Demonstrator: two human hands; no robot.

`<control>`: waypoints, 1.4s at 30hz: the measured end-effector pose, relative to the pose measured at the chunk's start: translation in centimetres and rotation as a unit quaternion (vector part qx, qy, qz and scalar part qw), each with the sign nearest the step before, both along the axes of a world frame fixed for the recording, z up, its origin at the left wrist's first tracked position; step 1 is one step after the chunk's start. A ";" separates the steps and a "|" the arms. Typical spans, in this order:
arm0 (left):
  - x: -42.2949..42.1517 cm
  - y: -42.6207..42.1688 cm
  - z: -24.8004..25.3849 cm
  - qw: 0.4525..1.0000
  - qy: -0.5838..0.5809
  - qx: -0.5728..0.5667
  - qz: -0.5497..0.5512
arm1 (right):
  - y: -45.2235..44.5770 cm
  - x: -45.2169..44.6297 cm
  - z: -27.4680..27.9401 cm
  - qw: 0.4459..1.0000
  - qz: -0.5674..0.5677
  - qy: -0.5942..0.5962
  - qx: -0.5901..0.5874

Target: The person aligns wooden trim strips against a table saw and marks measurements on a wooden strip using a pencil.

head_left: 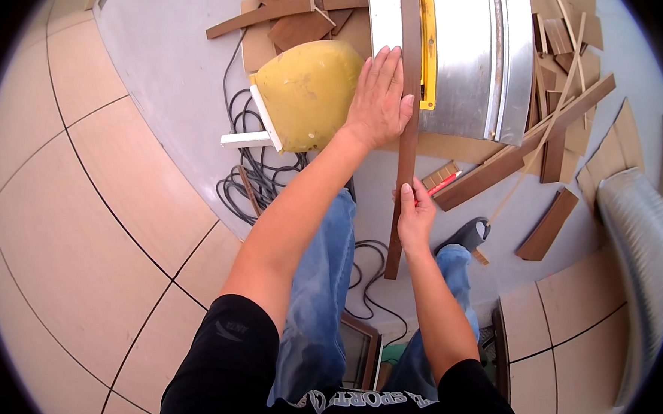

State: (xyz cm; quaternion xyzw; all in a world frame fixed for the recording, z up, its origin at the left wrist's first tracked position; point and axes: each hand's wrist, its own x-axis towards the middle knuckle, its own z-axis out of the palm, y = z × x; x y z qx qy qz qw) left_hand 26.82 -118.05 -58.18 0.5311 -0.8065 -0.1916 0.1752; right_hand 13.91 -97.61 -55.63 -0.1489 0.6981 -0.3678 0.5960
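A long brown wooden strip (407,147) lies lengthwise over a silver metal table (466,72), its near end sticking out past the table's edge towards me. My left hand (382,93) is open and flat, fingers stretched forward along the strip's left side, with the thumb against the strip. Nearer to me, my right hand (419,215) is closed on the strip, thumb on top and fingers at its right edge. A red pencil (444,183) also sticks out from between those right fingers. Just right of the strip, a yellow slotted insert (428,51) is set in the metal table.
A rounded yellow housing (307,93) with white parts stands left of the table. Black cables (247,176) coil beneath it. Brown board offcuts (303,29) pile up at the back left, and more boards (529,146) lie on the right. A silver wrapped bundle (638,223) stands far right.
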 end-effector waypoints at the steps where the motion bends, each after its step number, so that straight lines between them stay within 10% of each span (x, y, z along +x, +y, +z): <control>1: 0.0 0.1 0.1 1.000 -0.001 0.003 0.000 | 0.1 0.0 0.1 1.000 0.006 0.001 0.000; 42: -0.2 5.3 0.6 0.997 -0.006 0.072 -0.011 | 5.6 -0.7 0.8 0.998 0.038 0.024 0.042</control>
